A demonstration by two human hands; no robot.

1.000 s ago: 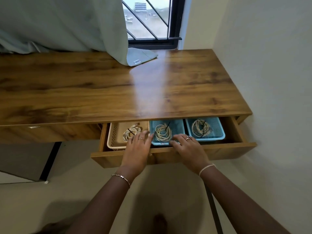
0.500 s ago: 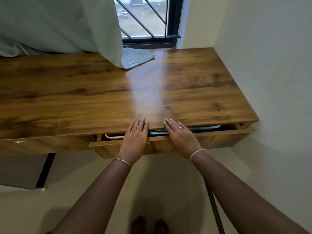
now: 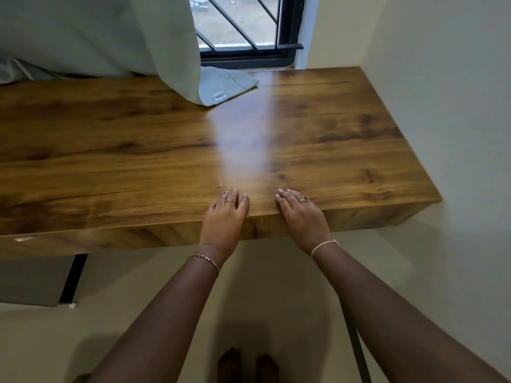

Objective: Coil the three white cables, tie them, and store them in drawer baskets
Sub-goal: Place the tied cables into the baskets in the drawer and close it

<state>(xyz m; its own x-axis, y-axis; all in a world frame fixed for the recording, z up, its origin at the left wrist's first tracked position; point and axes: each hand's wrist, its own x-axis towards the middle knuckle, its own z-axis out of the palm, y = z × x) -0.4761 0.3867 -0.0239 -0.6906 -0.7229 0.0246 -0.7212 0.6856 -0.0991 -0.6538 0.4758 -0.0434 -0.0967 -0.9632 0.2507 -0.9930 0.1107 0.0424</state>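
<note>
Well, a soft green curtain point(image 3: 110, 37) droops onto the smooth brown wooden worktop point(image 3: 110, 161). The left hand point(image 3: 224, 219) lies flat on its front edge, fingers point(image 3: 231, 197) straight and pressed together. The right hand point(image 3: 301, 217) lies the same way. The flat drawer front point(image 3: 359, 218) sits flush below; the white cables are hidden.

The drawer point(image 3: 318, 221), open 1 s ago with 3 baskets of coiled cables showing, is now pushed fully shut; both hands' fingers now overlap the desktop point(image 3: 138, 150).

Hands point(image 3: 224, 217) point(image 3: 302, 218) on desk point(image 3: 124, 161) front edge, curtain point(image 3: 110, 37) behind
</note>
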